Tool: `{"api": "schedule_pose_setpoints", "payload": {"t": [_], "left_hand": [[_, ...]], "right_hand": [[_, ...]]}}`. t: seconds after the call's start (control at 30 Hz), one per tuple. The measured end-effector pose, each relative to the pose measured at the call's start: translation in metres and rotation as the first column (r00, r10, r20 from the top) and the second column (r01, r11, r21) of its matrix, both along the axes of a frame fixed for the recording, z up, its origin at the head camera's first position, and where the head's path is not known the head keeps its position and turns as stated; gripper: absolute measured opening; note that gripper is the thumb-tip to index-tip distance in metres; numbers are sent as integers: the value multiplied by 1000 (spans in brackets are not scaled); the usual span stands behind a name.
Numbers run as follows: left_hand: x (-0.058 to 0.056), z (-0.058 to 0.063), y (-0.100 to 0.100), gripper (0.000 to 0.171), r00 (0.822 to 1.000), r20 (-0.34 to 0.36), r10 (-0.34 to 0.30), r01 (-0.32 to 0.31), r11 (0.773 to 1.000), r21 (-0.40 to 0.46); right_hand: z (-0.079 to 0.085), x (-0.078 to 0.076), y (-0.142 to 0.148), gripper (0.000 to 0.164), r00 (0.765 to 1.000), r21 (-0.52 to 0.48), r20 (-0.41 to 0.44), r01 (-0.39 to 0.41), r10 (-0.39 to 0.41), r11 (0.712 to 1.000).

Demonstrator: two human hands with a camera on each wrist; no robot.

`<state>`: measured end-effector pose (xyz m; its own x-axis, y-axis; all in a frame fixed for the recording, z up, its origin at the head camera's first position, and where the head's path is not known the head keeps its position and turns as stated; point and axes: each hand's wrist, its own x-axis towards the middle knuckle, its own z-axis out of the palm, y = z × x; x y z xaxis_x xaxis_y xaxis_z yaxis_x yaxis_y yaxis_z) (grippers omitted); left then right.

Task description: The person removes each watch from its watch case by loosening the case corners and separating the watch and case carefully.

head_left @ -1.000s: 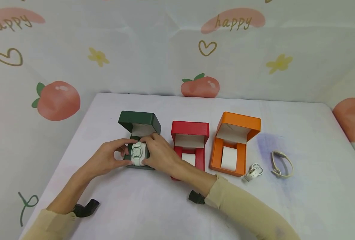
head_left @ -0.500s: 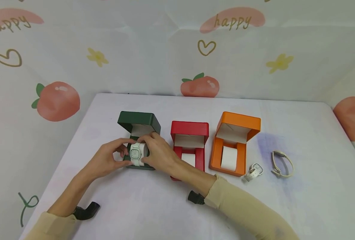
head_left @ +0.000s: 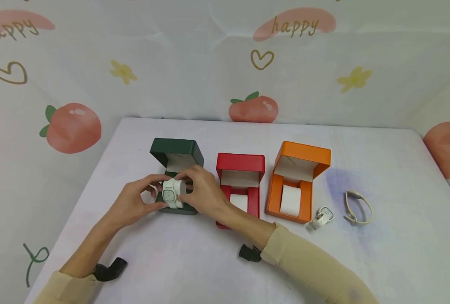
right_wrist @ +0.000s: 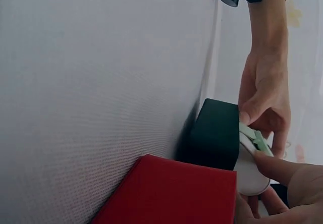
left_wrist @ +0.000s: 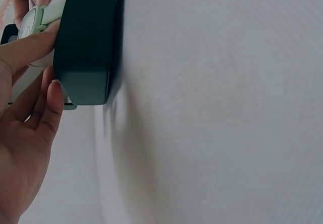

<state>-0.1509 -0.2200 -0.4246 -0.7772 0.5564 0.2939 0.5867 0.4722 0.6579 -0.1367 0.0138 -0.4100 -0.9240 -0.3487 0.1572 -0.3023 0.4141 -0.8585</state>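
Note:
A pale-strapped wristwatch [head_left: 169, 194] with a squarish face wraps a white watch cushion [head_left: 180, 186], low over the open green watch box [head_left: 176, 145]. My left hand [head_left: 135, 197] pinches the watch from its left side, thumb at the lower strap and forefinger at the upper. From the other side my right hand [head_left: 203, 192] holds the cushion, its thumb against the cushion's white end. In the right wrist view that thumb presses the cushion [right_wrist: 248, 176] while other fingers curl beneath. The green box's wall [left_wrist: 86, 37] hides part of the cushion in the left wrist view.
An open red watch box [head_left: 241, 162] stands close to the right of the green one, under my right forearm. Beyond it are an open orange watch box [head_left: 307, 152] with a white cushion, a white watch [head_left: 322, 217] and a cream watch [head_left: 356, 207] on its side.
The watch and its cushion have turned and shifted slightly left, so more of the cushion's white end shows. My right thumb has moved onto that end. The other boxes stay put.

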Motion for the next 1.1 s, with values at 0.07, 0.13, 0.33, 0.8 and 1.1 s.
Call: {"api": "schedule_pose_setpoints", "payload": {"t": [0.07, 0.13, 0.33, 0.8, 1.1], "left_hand": [[-1, 2, 0, 74, 1000, -7, -5, 6, 1000, 24], [-1, 3, 1, 74, 1000, -2, -18, 18, 999, 49], [2, 7, 2, 73, 997, 71, -41, 32, 993, 118], [8, 14, 8, 82, 988, 92, -122, 109, 985, 134], [16, 21, 10, 87, 973, 142, -179, 163, 979, 118]], "right_hand": [[1, 0, 1, 39, 1000, -59, 22, 17, -16, 998], [2, 0, 1, 38, 999, -96, 40, 31, -28, 995], [4, 3, 2, 37, 998, -149, 55, 33, -25, 988], [7, 14, 13, 36, 984, -307, 177, 79, -24, 948], [10, 25, 21, 34, 976, -306, 216, 99, -33, 947]]}}
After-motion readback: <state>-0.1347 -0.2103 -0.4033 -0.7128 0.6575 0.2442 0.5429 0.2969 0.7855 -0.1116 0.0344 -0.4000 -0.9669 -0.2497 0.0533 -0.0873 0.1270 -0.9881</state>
